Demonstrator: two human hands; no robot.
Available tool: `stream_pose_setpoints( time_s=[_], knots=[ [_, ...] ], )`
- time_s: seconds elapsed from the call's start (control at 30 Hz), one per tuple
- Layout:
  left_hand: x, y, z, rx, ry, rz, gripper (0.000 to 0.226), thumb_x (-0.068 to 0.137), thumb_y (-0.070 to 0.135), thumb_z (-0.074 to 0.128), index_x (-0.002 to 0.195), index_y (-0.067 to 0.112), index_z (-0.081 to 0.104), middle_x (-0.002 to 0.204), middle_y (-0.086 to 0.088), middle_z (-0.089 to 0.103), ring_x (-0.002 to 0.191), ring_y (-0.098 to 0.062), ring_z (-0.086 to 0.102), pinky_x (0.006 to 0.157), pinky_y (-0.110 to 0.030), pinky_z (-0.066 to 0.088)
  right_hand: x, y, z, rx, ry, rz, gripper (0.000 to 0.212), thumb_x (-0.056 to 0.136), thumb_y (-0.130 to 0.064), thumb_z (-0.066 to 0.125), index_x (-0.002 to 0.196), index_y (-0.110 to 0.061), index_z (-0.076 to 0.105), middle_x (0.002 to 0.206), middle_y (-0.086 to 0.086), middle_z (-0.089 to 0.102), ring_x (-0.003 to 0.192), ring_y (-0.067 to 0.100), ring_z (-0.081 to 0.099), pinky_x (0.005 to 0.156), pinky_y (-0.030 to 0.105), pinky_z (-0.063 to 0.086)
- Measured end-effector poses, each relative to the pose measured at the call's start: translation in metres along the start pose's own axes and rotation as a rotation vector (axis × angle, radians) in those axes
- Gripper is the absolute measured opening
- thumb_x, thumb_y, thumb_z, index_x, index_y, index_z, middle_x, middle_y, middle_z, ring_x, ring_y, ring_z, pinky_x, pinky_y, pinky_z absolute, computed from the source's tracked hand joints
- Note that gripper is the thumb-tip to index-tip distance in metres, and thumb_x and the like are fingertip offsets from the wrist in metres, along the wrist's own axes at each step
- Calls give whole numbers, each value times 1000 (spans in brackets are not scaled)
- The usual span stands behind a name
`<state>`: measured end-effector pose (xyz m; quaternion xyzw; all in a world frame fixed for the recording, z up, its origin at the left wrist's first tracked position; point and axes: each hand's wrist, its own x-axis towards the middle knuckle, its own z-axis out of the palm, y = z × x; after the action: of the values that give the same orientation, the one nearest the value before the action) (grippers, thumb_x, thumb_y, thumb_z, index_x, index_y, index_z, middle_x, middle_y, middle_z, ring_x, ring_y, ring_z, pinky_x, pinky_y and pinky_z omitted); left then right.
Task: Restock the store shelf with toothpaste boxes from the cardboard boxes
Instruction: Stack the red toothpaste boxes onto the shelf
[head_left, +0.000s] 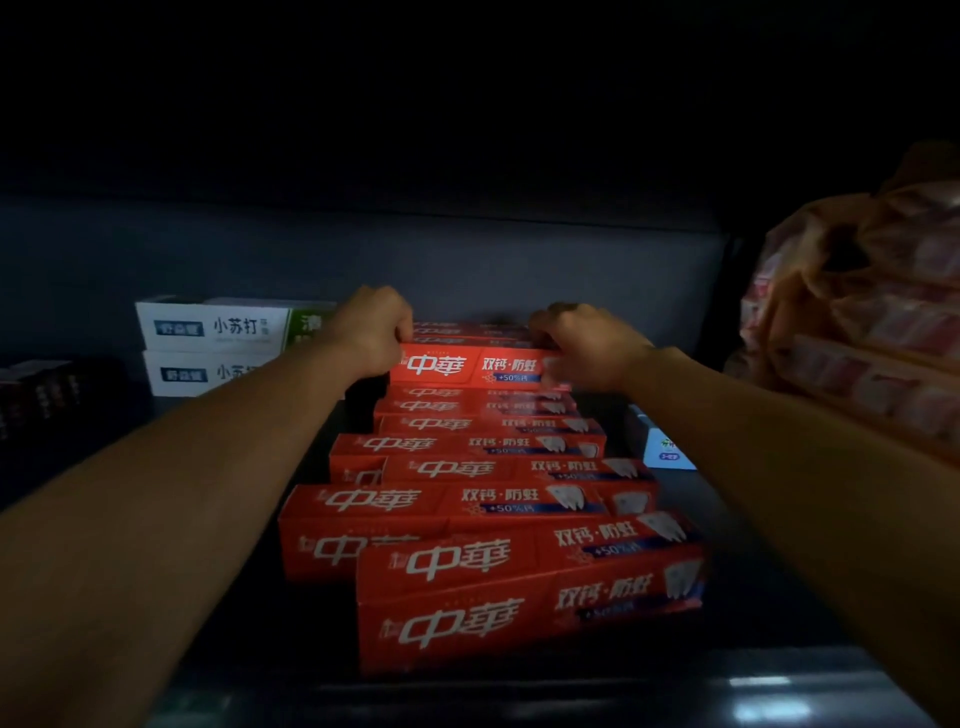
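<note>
We see the toothpaste boxes rowed front-to-back mid-shelf; left hand and right hand on the rearmost box's ends. Stacked boxes rear-left, bagged goods right.

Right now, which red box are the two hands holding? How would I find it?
Look at the dark shelf, at the long row of red toothpaste boxes. The held box sits farthest back, left hand and right hand gripping its ends; it alone is raised and brightly lit.
</note>
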<state>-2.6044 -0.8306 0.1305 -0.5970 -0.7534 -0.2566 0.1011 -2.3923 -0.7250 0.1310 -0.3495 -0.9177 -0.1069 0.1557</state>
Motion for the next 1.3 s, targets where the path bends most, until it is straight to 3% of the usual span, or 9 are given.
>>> stream_pose_setpoints(
  time_s=[0.33, 0.57, 0.77, 1.13, 1.3],
  knots=[
    [4, -5, 5, -17, 19, -8, 13, 82, 2, 69, 91, 11, 69, 109, -9, 67, 98, -23, 62, 85, -35, 50, 8, -1, 5, 16, 17, 4, 50, 83, -20, 69, 128, -21, 47, 122, 3, 53, 106, 20, 54, 82, 29, 43],
    [-3, 1, -6, 9, -42, -7, 24, 81, 8, 72, 105, 10, 68, 114, -10, 64, 102, -24, 61, 86, -35, 50, 4, -10, -2, -50, -11, 16, 52, 84, -24, 69, 130, -19, 47, 127, 5, 53, 112, 21, 53, 91, 35, 45],
    [-29, 9, -39, 9, -36, 86, 27, 79, 16, 76, 104, 12, 68, 114, -9, 61, 101, -25, 60, 85, -39, 52, -17, -33, -27, -174, 29, 16, 52, 84, -24, 68, 130, -16, 46, 128, 6, 53, 113, 23, 52, 87, 35, 45],
    [-139, 48, -99, 27, -80, 340, 37, 76, 24, 76, 110, 18, 66, 109, -5, 65, 96, -25, 61, 82, -38, 54, -121, -102, -86, -208, 140, 51, 43, 84, -29, 65, 123, -18, 51, 123, 6, 56, 110, 29, 55, 86, 44, 49],
    [-208, 63, -118, 9, -91, 420, 42, 75, 27, 74, 114, 17, 65, 112, -6, 66, 101, -25, 60, 84, -34, 52, -197, -127, -96, -178, 156, -73, 41, 81, -26, 65, 119, -13, 54, 115, 10, 58, 108, 33, 55, 83, 47, 49]
  ],
)
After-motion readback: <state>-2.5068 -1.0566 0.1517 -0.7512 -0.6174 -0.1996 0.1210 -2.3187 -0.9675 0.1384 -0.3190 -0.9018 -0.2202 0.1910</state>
